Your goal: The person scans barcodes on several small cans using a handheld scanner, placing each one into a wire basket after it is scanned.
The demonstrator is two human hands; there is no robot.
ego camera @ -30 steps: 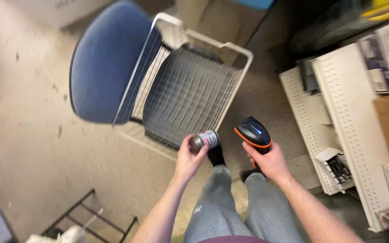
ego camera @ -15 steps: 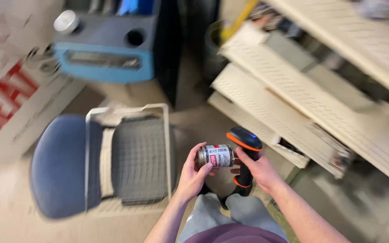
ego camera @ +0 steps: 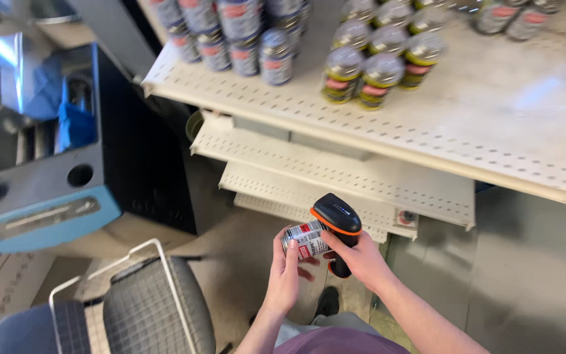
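A shop aisle, shelves being stocked.
Pale perforated metal shelves (ego camera: 427, 124) carry rows of labelled cans (ego camera: 368, 62); a handheld scanner (ego camera: 335, 226) and wire basket (ego camera: 132, 295) sit below.

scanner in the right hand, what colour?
Black with an orange band, best seen in the head view: the scanner sits in the right hand beside the can.

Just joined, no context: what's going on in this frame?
A person stands at a white perforated shelf stocked with cans. The left hand holds a small can on its side; the right hand grips a black and orange handheld scanner right against it. A wire basket sits on a blue chair at lower left.
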